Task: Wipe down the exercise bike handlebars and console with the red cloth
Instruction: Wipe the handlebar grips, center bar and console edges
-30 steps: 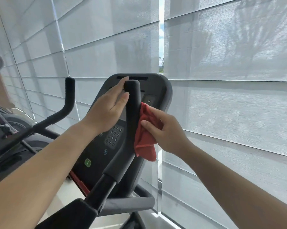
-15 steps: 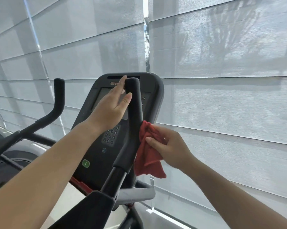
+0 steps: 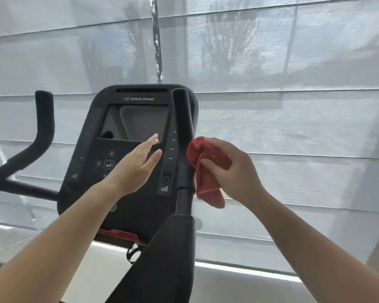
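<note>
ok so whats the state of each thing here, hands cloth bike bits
left hand: open, fingers straight, in front of the console, gripping nothing
right hand: closed on the red cloth
red cloth: bunched, pressed against the right handlebar, tail hanging down
right handlebar: upright, cloth on its right side
left handlebar: upright, untouched
console: screen dark, shows only reflections
window blinds: lowered
</note>
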`<move>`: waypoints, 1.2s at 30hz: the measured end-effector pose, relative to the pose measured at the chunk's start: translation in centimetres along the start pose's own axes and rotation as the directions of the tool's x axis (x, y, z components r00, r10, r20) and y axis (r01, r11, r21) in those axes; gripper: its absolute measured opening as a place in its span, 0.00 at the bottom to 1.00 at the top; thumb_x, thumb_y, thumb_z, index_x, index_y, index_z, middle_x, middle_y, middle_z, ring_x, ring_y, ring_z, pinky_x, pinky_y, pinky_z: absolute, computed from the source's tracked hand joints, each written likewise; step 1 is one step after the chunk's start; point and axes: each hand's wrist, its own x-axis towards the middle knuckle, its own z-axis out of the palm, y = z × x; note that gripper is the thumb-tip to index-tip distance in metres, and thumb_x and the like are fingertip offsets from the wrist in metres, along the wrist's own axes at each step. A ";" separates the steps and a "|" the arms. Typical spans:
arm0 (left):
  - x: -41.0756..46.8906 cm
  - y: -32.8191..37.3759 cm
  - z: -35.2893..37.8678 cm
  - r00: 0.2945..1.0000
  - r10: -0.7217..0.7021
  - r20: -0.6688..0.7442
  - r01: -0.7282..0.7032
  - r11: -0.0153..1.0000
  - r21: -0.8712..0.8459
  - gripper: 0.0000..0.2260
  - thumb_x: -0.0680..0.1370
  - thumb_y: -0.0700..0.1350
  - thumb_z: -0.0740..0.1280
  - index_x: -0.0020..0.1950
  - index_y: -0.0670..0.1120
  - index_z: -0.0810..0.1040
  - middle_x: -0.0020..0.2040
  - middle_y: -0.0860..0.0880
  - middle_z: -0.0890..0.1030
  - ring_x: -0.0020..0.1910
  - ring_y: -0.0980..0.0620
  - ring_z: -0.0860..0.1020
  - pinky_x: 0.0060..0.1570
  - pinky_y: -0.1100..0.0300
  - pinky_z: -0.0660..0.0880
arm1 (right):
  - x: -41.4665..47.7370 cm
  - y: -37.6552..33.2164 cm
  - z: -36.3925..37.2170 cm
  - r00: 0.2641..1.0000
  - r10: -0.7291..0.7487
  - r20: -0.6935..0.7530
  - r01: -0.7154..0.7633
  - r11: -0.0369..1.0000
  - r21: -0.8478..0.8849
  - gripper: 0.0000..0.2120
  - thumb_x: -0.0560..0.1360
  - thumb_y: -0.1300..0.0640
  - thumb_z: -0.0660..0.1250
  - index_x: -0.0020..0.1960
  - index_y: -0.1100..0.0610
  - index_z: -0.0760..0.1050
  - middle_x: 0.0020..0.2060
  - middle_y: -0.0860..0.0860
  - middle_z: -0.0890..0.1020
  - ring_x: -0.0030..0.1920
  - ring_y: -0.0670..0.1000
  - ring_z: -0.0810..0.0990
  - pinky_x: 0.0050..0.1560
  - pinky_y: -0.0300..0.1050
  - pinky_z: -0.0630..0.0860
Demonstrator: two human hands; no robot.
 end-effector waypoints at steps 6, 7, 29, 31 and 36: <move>-2.5 -2.1 1.3 0.999 0.010 0.048 -0.001 0.985 -0.173 0.24 0.80 0.56 0.53 0.75 0.51 0.58 0.72 0.55 0.66 0.70 0.58 0.63 0.69 0.61 0.58 | -1.6 -2.1 1.8 0.931 0.015 0.364 0.130 0.919 -0.372 0.25 0.71 0.61 0.68 0.66 0.48 0.71 0.69 0.44 0.68 0.68 0.41 0.65 0.69 0.36 0.59; -2.7 -1.9 1.1 0.999 0.018 0.029 -0.011 0.978 -0.207 0.23 0.81 0.54 0.54 0.75 0.51 0.60 0.71 0.55 0.67 0.69 0.58 0.64 0.67 0.63 0.58 | -1.7 -2.4 1.5 0.937 0.021 0.348 0.105 0.934 -0.341 0.26 0.70 0.63 0.67 0.66 0.49 0.71 0.67 0.45 0.71 0.67 0.40 0.67 0.68 0.36 0.61; -2.7 3.0 1.9 0.925 0.347 -0.152 -0.376 0.893 -0.249 0.14 0.70 0.40 0.72 0.53 0.54 0.80 0.44 0.58 0.76 0.43 0.60 0.76 0.46 0.61 0.75 | 1.1 -6.8 -1.9 0.939 0.260 0.226 -0.256 0.965 -0.049 0.23 0.70 0.59 0.71 0.63 0.49 0.71 0.55 0.48 0.78 0.52 0.50 0.81 0.43 0.45 0.80; -1.9 2.8 0.8 0.939 0.305 -0.156 -0.337 0.906 -0.257 0.13 0.71 0.39 0.71 0.51 0.55 0.80 0.44 0.55 0.78 0.41 0.56 0.78 0.46 0.57 0.76 | 2.9 -7.2 -2.5 0.930 0.284 0.234 -0.257 0.956 -0.139 0.19 0.73 0.57 0.69 0.63 0.50 0.72 0.55 0.49 0.78 0.52 0.52 0.81 0.43 0.49 0.81; 0.6 1.5 -2.5 0.967 0.148 -0.208 -0.218 0.902 -0.374 0.06 0.72 0.46 0.70 0.47 0.56 0.80 0.43 0.54 0.82 0.40 0.55 0.80 0.48 0.54 0.78 | 7.3 -6.9 -2.0 0.971 0.125 0.205 -0.032 0.915 -0.403 0.17 0.75 0.53 0.66 0.64 0.50 0.72 0.58 0.46 0.77 0.54 0.47 0.79 0.55 0.48 0.78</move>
